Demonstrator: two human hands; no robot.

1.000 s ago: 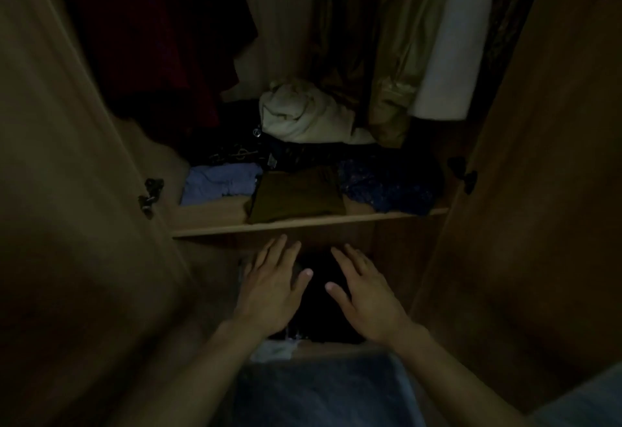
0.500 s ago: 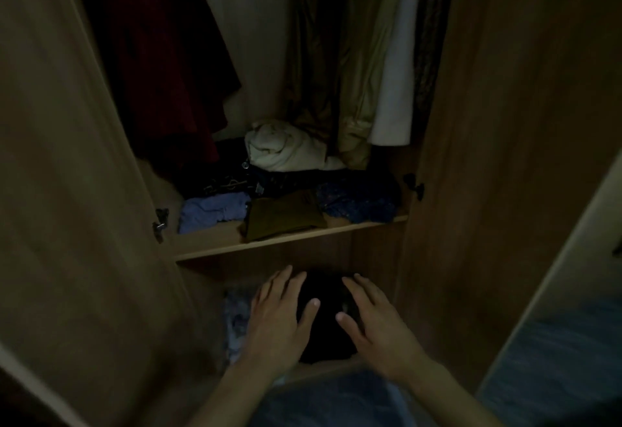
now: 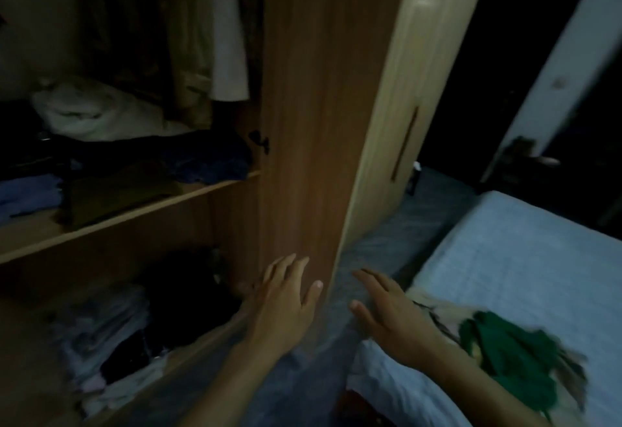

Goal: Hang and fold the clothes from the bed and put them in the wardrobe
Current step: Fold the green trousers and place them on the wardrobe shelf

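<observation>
My left hand (image 3: 286,305) and my right hand (image 3: 392,315) hover empty with fingers spread, in front of the open wardrobe door (image 3: 303,107). The folded black garment (image 3: 188,288) lies on the wardrobe's lower level, left of my left hand. On the light blue bed (image 3: 525,258) at the right lies a green garment (image 3: 511,362) on a pale cloth, just beyond my right wrist. The shelf (image 3: 134,218) above holds a folded olive piece (image 3: 117,194), a blue piece (image 3: 27,194) and dark blue cloth (image 3: 205,164).
Hanging clothes (image 3: 202,29) fill the wardrobe's upper part, with a white bundle (image 3: 87,110) below them. A pile of pale folded clothes (image 3: 101,335) sits on the lower level. A grey carpet strip (image 3: 397,241) runs between wardrobe and bed. A dark doorway (image 3: 505,73) lies beyond.
My hands have left the black garment on the lower level and drawn back to the right. The view has swung right, bringing the bed and green garment into sight.
</observation>
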